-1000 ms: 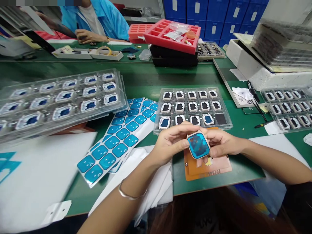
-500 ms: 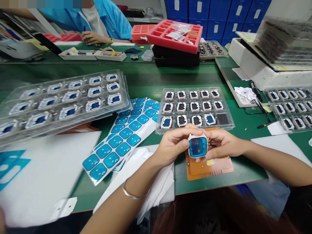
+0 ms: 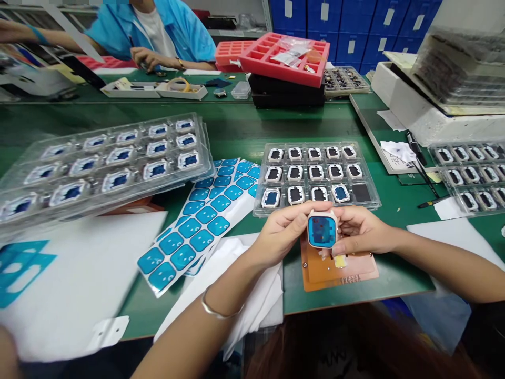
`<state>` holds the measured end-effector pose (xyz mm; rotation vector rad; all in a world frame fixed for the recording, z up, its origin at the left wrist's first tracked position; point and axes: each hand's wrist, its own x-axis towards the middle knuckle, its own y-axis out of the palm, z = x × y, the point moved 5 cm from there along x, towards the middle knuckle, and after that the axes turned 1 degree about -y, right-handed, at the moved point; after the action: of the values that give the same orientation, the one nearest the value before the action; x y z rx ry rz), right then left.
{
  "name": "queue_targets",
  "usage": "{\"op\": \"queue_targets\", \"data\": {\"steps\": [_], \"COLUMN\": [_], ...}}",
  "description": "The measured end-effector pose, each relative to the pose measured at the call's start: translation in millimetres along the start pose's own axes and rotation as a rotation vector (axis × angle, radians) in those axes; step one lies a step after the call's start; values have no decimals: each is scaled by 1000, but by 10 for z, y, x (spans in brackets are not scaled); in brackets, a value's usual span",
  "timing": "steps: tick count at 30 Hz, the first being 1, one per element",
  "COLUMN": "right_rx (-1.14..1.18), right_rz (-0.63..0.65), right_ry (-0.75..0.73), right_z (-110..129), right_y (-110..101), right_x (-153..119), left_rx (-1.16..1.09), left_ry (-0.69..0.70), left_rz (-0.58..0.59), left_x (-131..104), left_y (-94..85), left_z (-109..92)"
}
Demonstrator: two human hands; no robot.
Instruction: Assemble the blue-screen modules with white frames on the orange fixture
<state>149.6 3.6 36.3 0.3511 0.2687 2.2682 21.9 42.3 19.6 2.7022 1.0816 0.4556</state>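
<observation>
Left hand (image 3: 279, 232) and right hand (image 3: 365, 231) pinching a blue-faced case (image 3: 322, 231) by its edges, orange plate (image 3: 315, 275) beneath, tray (image 3: 370, 181) beyond, green desk (image 3: 236, 122).

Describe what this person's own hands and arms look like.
The left hand and right hand are ungloved. A thin silver-coloured bangle circles the left forearm; none shows on the right. A dark sleeve edges the right arm.

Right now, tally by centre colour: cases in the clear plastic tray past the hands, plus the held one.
White-rimmed cases with black centres, in clear plastic tray: 12
White-rimmed cases with blue centres, same tray: 2
Pale-rimmed case with blue centre, left hand and right hand: 1
Total: 15
</observation>
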Motion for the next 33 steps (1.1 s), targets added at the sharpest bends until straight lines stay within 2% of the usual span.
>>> {"op": "queue_targets", "data": {"steps": [4,10,13,15,17,19,20,22,25,29,33], "right_rx": [0,-16,-56,-141,-299,-562,-728,-1079,-1448,-1577,-1566], "right_rz": [-104,-158,-312,-467,-601,-677,-692,-678,-596,-437,-327], "right_ry": [55,-9,-71,-131,-177,-175,-147,-46,150,347,389], "right_z": [-40,-25,60,182,342,500,563,636,613,465,382], "right_y": [-71,-52,-106,-217,-380,-577,-683,-900,-1203,-1425,-1425], "right_x": [-14,-16,-31,-52,-71,-76,-76,-82,-133,-199,-192], "left_rx": [-10,52,178,363,702,1149,1354,1626,1699,1675,1670], "left_ry": [-45,-105,-99,-85,-121,-244,-335,-530,-709,-730,-738], "left_rz": [76,182,201,87,-162,-452,-559,-667,-674,-631,-574], "left_x": [0,-10,9,38,49,14,-11,-48,-62,-38,-37], "left_y": [57,86,-4,-177,-434,-681,-770,-889,-996,-1114,-1229], "left_z": [-43,-72,-135,-209,-298,-397,-436,-468,-442,-389,-298]}}
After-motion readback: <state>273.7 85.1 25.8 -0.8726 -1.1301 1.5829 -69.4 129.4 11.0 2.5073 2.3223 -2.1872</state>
